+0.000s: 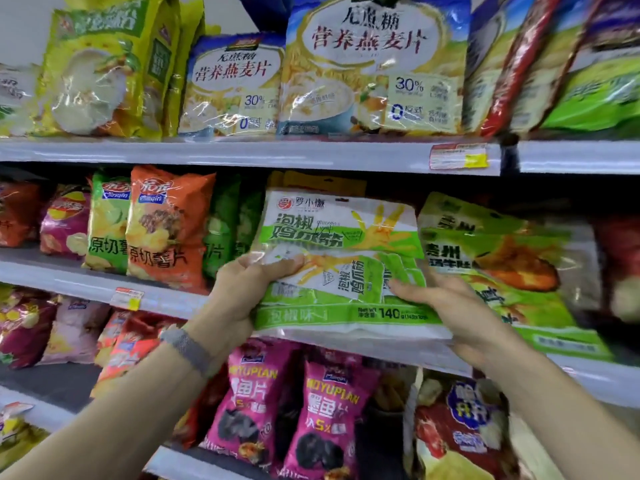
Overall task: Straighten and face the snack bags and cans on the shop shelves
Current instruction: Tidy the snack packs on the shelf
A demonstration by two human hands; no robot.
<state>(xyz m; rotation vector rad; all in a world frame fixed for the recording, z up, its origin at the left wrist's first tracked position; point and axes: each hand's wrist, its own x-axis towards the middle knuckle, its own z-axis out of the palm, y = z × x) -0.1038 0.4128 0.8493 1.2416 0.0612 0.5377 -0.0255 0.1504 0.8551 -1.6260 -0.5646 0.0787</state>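
Middle shelf, centre bay: a white-and-green snack bag [341,258] fills the opening, front-facing.
At 9 o'clock: an orange crisp bag [169,226] with green bags just behind it, packed close; no passage.
At 3 o'clock: a green tilted bag [498,265] touches the snack bag's edge.
At 12 o'clock: a dark gap under the upper shelf rail [242,155], partly taken by a yellow bag top [318,183].
At 6 o'clock: magenta bags [329,417] stand below the shelf edge.

Grey shop shelves: the middle shelf [86,278] carries orange [166,230] and green chip bags [107,223] left of the grip, a green pouch [502,265] leaning just right of it. Oat bags [374,64] stand on the top shelf [242,152] above; pink bags [329,420] stand below the grip
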